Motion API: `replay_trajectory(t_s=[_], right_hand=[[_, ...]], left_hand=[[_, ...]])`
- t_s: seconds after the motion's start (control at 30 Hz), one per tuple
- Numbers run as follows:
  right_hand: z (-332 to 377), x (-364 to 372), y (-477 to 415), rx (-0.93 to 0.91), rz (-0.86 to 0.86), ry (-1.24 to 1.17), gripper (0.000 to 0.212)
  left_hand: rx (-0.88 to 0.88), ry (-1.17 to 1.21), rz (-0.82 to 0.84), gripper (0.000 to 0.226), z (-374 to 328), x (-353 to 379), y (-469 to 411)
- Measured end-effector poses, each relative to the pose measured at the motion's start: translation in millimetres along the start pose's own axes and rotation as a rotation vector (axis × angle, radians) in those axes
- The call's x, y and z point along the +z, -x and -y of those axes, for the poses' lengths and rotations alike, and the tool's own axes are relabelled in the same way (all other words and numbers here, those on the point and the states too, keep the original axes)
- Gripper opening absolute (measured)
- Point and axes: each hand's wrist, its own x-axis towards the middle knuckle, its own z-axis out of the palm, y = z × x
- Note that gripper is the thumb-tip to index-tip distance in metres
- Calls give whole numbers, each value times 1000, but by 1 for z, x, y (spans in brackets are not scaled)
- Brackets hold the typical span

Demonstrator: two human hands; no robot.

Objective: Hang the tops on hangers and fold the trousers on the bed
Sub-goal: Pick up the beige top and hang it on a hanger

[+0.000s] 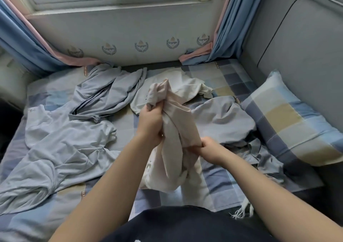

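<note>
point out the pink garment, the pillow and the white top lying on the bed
pink garment [178, 128]: head view, on the bunched cloth between the two hands.
pillow [289, 119]: head view, on the middle of its checked cover.
white top [183, 82]: head view, on the flat part behind the hands.

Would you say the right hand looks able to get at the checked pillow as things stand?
Probably not at once: the right hand is clamped on the pale pink garment, as is the left hand. Once it lets go, the checked pillow lies uncovered on that side.
</note>
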Motion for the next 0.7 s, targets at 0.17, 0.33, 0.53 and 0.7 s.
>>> replay_trajectory(t_s=[0.17,0.33,0.53,0.7], right_hand=[[22,-20,6,-61,-207,-108,24],[86,-50,14,-180,-254,-305,20],[144,-51,20,-272,-166,-384,29],[140,-50,17,-276,-171,-374,20]], left_hand=[[-88,21,-256,24,-8,-29,-24],[121,-388,-34,80,-6,-36,-12],[313,-564,490,63,25,-5,27],[528,-519,272,36,24,10,18]])
